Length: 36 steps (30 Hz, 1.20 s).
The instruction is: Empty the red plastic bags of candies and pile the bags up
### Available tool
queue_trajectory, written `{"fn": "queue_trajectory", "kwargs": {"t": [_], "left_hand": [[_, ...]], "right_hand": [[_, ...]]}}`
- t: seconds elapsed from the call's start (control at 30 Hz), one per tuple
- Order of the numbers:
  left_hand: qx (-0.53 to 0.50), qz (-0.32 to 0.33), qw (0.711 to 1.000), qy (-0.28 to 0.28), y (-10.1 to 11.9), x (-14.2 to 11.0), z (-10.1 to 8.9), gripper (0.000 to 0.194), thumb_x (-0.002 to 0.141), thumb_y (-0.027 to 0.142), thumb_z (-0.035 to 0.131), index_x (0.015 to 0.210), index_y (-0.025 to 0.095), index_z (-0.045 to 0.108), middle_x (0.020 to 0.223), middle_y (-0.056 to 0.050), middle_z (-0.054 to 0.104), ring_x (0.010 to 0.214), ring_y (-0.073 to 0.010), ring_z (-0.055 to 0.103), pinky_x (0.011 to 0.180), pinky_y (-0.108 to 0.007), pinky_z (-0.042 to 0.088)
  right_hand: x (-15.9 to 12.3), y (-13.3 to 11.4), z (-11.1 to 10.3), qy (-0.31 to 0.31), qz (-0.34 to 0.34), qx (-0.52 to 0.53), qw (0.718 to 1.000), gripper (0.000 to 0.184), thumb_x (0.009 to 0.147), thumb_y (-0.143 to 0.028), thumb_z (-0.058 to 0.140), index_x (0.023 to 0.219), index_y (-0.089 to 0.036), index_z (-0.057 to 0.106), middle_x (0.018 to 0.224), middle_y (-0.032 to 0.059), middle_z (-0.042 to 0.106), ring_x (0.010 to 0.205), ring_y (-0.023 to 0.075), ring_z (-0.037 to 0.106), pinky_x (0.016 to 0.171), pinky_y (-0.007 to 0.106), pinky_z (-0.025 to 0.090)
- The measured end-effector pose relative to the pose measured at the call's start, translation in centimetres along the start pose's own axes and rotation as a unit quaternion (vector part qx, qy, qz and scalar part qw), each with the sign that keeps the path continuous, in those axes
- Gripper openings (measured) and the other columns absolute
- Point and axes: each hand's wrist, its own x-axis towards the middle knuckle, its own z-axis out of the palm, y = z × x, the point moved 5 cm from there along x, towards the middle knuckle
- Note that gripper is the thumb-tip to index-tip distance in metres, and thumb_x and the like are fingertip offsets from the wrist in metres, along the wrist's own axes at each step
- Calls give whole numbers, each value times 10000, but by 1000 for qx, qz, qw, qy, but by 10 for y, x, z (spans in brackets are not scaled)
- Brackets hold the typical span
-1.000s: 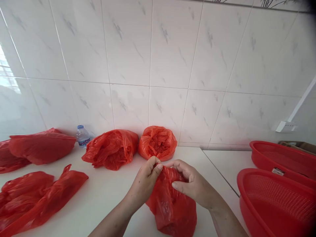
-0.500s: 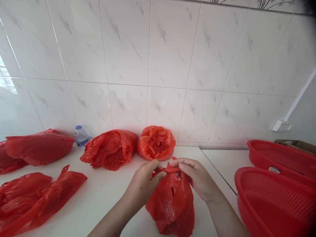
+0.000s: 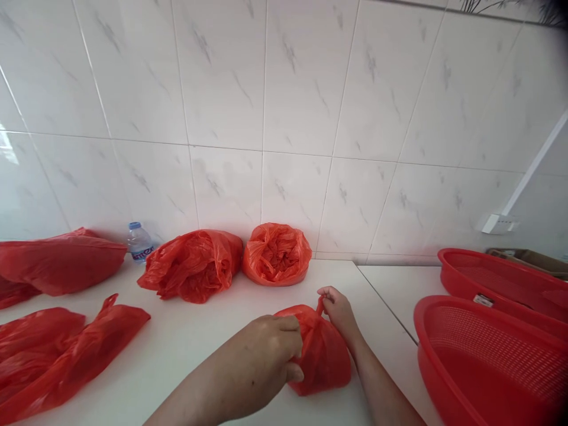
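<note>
A filled red plastic bag (image 3: 326, 361) sits on the white table, its top gathered into a twisted neck. My right hand (image 3: 338, 310) pinches a thin twisted end of the bag that sticks up from the neck. On the bag's left side my left hand (image 3: 266, 358) is closed, fingers curled towards the plastic. It appears to grip another part of the bag, though the hand itself covers the exact hold.
Against the tiled wall stand two bunched red bags (image 3: 277, 255) (image 3: 195, 266) and a water bottle (image 3: 140, 242). More red bags (image 3: 66, 260) (image 3: 75, 355) lie at left. Red plastic baskets (image 3: 428, 337) (image 3: 448, 272) occupy the right, with a socket (image 3: 499, 223) on the wall.
My hands were close together on the twisted top of the bag. Now they are apart, the left nearer and lower, and the bag's top is drawn in tighter and sits lower.
</note>
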Motion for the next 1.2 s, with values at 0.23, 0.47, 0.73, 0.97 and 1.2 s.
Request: {"fn": "queue_trajectory", "kwargs": {"t": [0.23,0.47,0.73,0.97,1.2], "left_hand": [[-201,-48,971,122,-10,1,-13,144,826,252,624,968,237,608,1019,-17,614,894,-166,581,810,-272,463],[-20,-18,999,40,-32,24,64,940,582,444,802,1394,336,342,1550,-125,160,1345,-466,234,987,-609,345],[65,-126,990,0,-72,-33,38,357,745,167,614,1076,302,615,956,15,702,810,-198,664,678,-247,483],[164,-309,921,169,-96,-120,-77,376,725,44,394,942,259,613,935,17,662,800,-161,604,661,-251,418],[344,-463,770,272,-149,-185,-133,307,863,250,353,1110,236,535,1072,-76,605,772,-224,585,549,-287,357]], "right_hand": [[-5,11,-13,-10,48,60,997,487,746,-506,542,1065,-144,605,865,61,670,760,188,624,682,302,485],[6,29,-17,-48,56,-41,996,376,622,-490,606,836,-191,680,785,69,705,739,249,650,690,336,514],[31,75,-25,-46,119,-71,989,540,579,-516,634,1030,-220,653,901,89,713,861,272,676,793,347,507],[26,68,-16,-54,105,-127,985,536,649,-523,559,1074,-201,617,930,68,698,878,240,672,779,309,496],[18,60,-11,-49,106,-129,985,518,662,-514,530,1062,-194,603,944,60,675,861,223,662,784,303,489]]}}
